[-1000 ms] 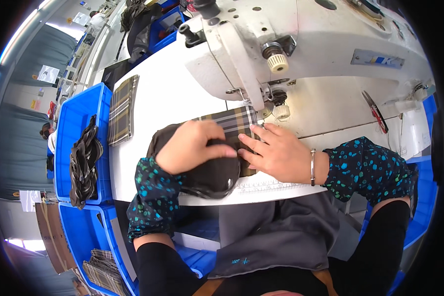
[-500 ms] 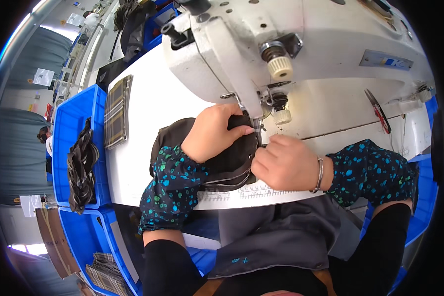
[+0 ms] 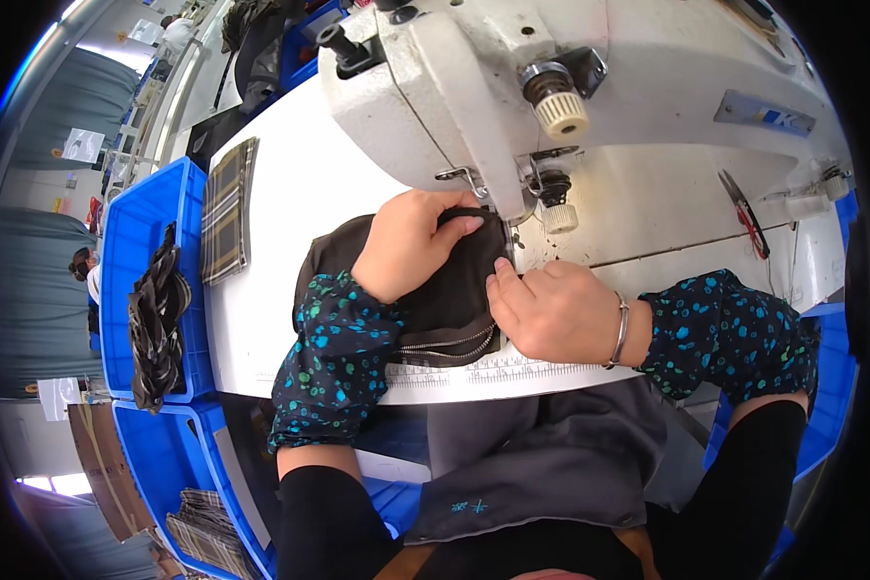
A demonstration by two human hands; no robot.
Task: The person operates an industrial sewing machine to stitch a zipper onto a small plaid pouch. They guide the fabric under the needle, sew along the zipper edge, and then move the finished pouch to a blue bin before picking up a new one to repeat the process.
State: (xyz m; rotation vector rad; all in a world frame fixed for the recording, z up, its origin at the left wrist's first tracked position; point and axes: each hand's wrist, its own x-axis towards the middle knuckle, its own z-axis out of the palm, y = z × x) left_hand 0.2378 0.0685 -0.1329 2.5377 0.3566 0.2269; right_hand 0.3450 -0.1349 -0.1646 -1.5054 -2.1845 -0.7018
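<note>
Dark brown fabric piece, plain, slightly creased, lying on the white table near its front edge, far right corner up by the sewing machine. Silver-toothed zipper curves along near side. Left hand pinches far edge; right hand touches right edge, can't tell if gripping.

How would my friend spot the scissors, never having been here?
Find the big white sewing machine. On the pale work surface, right of the person's right hand, lie the scissors. Red on their dark handles sets them apart from the white machine.
</note>
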